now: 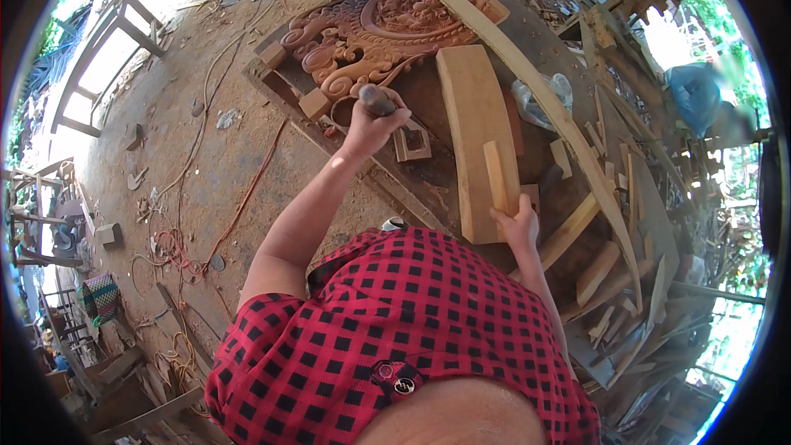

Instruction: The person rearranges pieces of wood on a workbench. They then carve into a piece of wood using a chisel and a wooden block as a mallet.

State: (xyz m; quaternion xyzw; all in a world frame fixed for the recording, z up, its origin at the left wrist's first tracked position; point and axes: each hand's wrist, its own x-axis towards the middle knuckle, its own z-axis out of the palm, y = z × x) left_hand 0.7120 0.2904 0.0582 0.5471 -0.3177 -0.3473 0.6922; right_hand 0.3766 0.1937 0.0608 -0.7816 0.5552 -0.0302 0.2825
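My left hand (372,128) is closed round a dark grey, round-ended tool (378,101), whose kind I cannot make out. It is at the near edge of a carved wooden panel (354,45) with scrolls and a raised oval. My right hand (519,221) grips the near end of a short, pale wooden strip (497,169). That strip lies over a thick, slightly curved wooden board (474,107) on the worktable. Between my hands, a small pale wooden piece with a cut-out (413,144) rests on the table.
A long curved plank (535,78) runs along the right side, past a clear plastic bag (544,99). Wood offcuts (597,272) pile up at the right. Orange cords (247,185) trail over the dusty floor at left, near a wooden frame (124,29).
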